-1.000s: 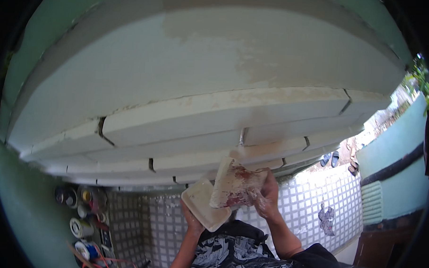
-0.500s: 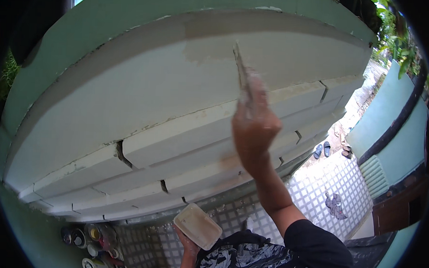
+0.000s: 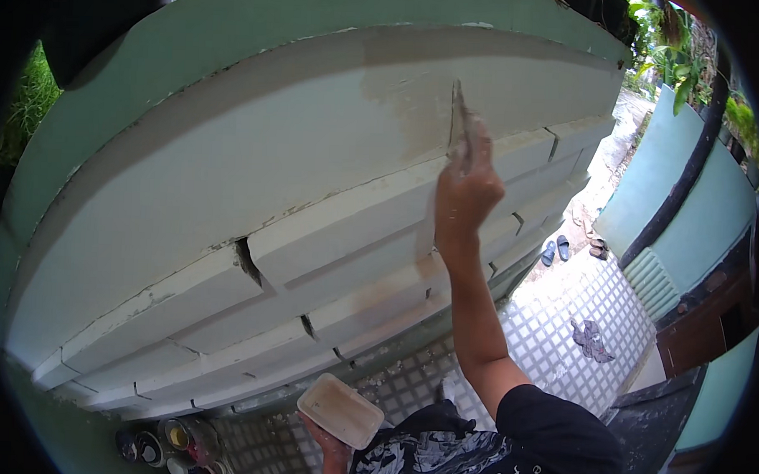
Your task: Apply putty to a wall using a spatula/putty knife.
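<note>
My right hand (image 3: 471, 193) is raised at the pale wall (image 3: 257, 141), its fingers closed round a putty knife. Seen nearly edge-on, the putty knife (image 3: 457, 110) points upward with its blade at the wall face. Just left of the blade is a beige, damp-looking patch (image 3: 405, 92) of smeared coating. Low in front of my body, my left hand (image 3: 326, 440) grips a shallow rectangular tub (image 3: 342, 409) from its left side. Beige residue coats the inside of the tub. Most of the left fingers are hidden beneath it.
Block-patterned ledges (image 3: 347, 211) with dark joints run below the smooth wall face, under a green top band (image 3: 236, 36). Paint cans and pots (image 3: 176, 443) stand at lower left. A crumpled cloth (image 3: 591, 340) lies on the tiled floor (image 3: 534, 359); sandals (image 3: 555, 250) lie beyond it.
The beige patch reaches lower, toward the ledge. My right hand and the putty knife appear slightly further right, while the whole view has shifted. My left hand still holds the tub.
</note>
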Tool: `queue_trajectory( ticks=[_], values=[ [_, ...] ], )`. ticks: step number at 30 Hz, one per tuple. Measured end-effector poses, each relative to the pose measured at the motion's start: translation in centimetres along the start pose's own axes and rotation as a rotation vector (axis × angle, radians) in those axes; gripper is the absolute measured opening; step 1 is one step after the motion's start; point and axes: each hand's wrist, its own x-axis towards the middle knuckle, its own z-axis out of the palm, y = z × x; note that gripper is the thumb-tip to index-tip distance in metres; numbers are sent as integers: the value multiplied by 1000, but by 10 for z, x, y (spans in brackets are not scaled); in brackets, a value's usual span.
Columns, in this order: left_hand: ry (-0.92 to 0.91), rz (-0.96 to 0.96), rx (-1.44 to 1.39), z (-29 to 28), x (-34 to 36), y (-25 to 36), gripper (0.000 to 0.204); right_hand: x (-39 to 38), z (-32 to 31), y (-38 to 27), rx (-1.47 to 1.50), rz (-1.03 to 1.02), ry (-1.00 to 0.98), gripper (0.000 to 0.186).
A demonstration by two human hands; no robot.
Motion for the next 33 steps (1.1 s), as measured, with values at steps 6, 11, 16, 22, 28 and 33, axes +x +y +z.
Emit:
queue_trajectory(
  ticks=[6,11,16,22,28,33],
  values=[
    [-10,-38,-8,-20,7,1,68,-40,-1,-52,315,-269,-148,45],
    [-1,-61,-1,-42,14,9,67,-9,-19,-24,220,-144,28,42],
    [4,-94,4,-54,15,11,66,13,9,-18,-11,-70,-117,53],
    [-23,-96,20,-26,6,19,65,-44,3,-74,264,-452,-61,47],
    [-53,-140,-66,-26,8,20,64,-13,0,-50,112,-187,48,42],
    [-47,-90,-37,-21,8,21,64,-38,25,-66,86,-223,-95,48]
  ],
)
